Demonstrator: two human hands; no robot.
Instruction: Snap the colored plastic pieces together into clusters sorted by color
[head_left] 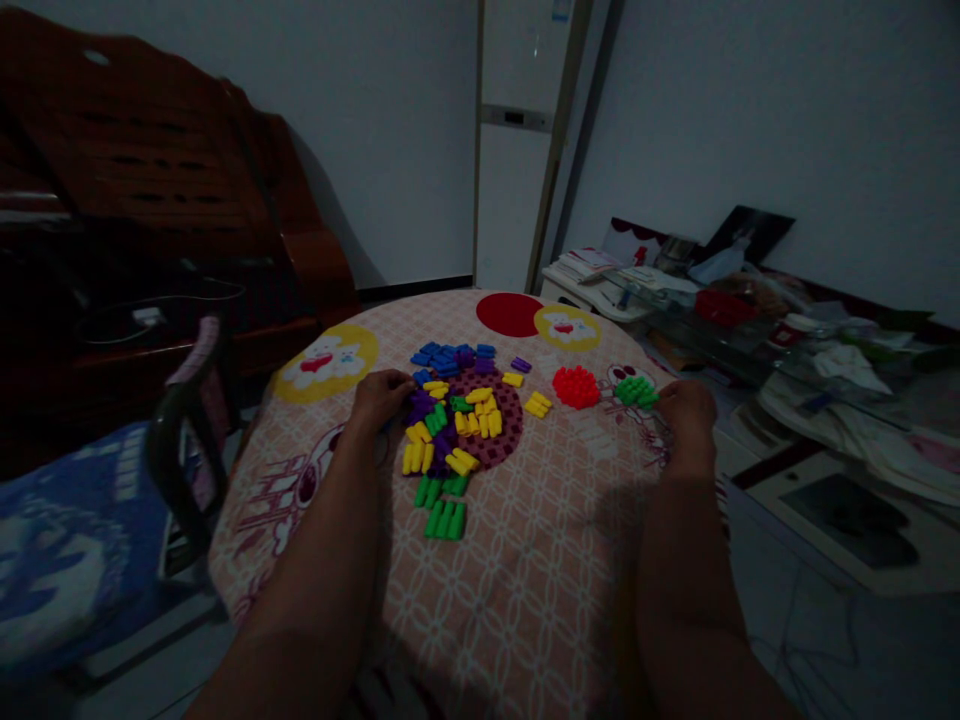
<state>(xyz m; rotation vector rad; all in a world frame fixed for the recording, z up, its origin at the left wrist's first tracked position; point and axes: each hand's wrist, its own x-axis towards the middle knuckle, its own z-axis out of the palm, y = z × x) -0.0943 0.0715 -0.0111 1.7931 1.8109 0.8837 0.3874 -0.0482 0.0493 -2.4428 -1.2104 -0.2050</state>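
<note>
Fingers of my left hand (381,396) are drawn together at the left edge of a pile, beside purple plastic pieces (421,404) and blue plastic pieces (442,358). What they grip, if anything, is hidden. Pinched fingers of my right hand (686,405) touch the right end of a group of green plastic pieces (636,392), seemingly on one green piece. Red plastic pieces (576,387) sit in a tight cluster just left of that group. Yellow plastic pieces (480,415) lie in the middle pile, with more green tube-like pieces (445,520) toward me.
A patterned cloth covers the round table (480,610). To the left are a folding chair (191,440) and a wooden bench (172,180). Along the right wall, a cluttered glass-topped cabinet (675,300) stands close to the table. A tall white unit (514,190) is behind.
</note>
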